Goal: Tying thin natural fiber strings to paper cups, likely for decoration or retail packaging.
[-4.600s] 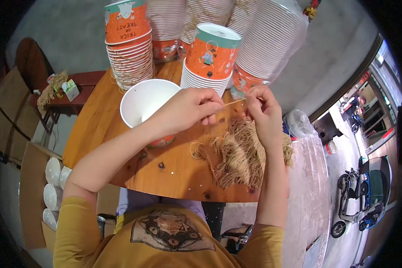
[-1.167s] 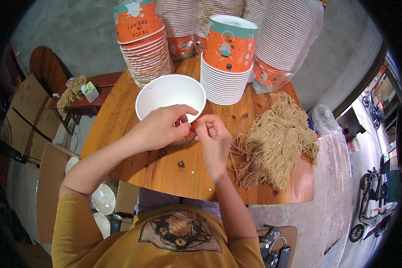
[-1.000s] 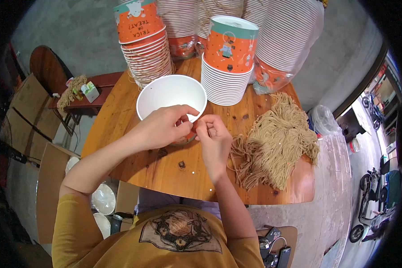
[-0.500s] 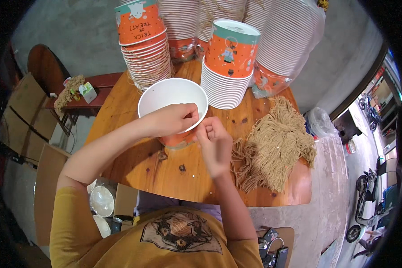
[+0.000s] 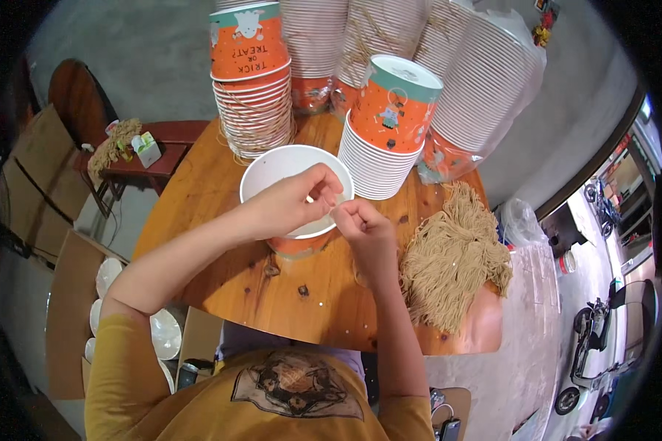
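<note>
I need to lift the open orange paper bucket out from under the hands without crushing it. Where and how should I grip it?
Probably best to take the orange paper bucket by its rolled white rim on the far side, coming from above: it stands upright, mouth open, and that rim is bare there. The left hand and right hand cover the near edge, and stacked buckets crowd its right side.

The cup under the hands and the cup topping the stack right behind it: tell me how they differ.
The single cup stands alone on the wooden table, while the stacked cup tops a tall pile of nested cups. The single cup shows its open white inside; the stacked cup shows a teal rim and its printed orange side. Both hands, left hand and right hand, work at the single cup's rim; the stacked cup is untouched. Both are orange paper cups.
</note>
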`<act>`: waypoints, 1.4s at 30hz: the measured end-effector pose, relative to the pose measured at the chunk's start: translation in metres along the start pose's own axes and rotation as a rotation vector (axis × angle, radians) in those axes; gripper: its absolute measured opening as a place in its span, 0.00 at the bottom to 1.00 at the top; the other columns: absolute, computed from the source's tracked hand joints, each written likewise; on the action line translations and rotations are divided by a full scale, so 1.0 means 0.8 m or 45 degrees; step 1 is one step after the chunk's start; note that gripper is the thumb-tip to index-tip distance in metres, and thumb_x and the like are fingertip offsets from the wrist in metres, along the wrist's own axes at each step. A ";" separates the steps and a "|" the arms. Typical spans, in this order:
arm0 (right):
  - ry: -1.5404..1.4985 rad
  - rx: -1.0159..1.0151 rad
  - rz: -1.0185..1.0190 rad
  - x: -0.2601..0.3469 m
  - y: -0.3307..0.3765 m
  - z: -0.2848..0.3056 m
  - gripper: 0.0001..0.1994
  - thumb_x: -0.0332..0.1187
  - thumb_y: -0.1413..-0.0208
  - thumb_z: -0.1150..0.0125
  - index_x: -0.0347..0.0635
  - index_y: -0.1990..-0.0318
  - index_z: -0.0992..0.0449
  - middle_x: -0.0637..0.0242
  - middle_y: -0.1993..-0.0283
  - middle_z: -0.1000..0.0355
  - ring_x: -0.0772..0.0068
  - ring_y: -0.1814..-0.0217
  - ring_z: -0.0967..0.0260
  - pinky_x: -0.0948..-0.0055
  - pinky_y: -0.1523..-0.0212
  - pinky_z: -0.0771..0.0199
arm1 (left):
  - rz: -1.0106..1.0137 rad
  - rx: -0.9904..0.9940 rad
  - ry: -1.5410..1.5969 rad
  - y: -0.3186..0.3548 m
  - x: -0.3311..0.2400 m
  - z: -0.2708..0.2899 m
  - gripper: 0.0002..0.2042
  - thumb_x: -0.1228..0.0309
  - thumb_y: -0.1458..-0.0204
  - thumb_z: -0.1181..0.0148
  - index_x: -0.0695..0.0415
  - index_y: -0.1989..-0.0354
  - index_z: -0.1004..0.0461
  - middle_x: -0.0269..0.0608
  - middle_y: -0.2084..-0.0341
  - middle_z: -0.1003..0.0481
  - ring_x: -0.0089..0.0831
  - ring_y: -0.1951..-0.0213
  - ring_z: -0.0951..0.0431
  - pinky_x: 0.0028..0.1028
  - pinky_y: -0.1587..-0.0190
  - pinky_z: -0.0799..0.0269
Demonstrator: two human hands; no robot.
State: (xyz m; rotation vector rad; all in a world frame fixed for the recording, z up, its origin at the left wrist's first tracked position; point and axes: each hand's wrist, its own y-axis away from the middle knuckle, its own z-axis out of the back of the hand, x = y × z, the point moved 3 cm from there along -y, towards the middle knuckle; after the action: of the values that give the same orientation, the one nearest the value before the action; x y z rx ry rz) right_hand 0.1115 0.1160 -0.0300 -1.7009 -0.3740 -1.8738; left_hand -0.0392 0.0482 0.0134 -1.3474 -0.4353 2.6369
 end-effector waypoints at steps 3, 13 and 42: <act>-0.286 0.008 -0.039 -0.001 0.000 -0.005 0.05 0.30 0.43 0.39 0.38 0.67 0.25 0.82 0.77 0.39 0.91 0.77 0.47 0.85 0.76 0.47 | 0.482 0.240 0.579 0.000 0.005 -0.010 0.21 0.74 0.48 0.42 0.60 0.45 0.38 0.32 0.68 0.29 0.21 0.66 0.30 0.20 0.59 0.33; 0.519 -0.018 0.108 0.046 0.018 0.035 0.08 0.29 0.43 0.38 0.38 0.59 0.27 0.62 0.72 0.25 0.79 0.70 0.29 0.76 0.67 0.28 | 0.651 0.217 0.932 -0.011 0.018 -0.012 0.06 0.73 0.48 0.42 0.61 0.64 0.29 0.32 0.74 0.28 0.17 0.72 0.30 0.17 0.68 0.35; 0.267 -0.271 0.551 0.012 0.042 0.021 0.05 0.23 0.49 0.35 0.40 0.68 0.26 0.72 0.70 0.36 0.84 0.77 0.43 0.82 0.76 0.43 | 0.698 0.406 0.917 -0.021 0.005 -0.032 0.04 0.72 0.45 0.42 0.59 0.68 0.24 0.26 0.79 0.29 0.13 0.76 0.33 0.15 0.73 0.37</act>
State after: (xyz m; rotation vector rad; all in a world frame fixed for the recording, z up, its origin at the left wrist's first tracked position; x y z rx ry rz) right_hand 0.1444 0.0965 -0.0237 -1.5419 0.2676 -1.7824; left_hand -0.0209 0.0701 0.0020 -2.3625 0.4867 2.1553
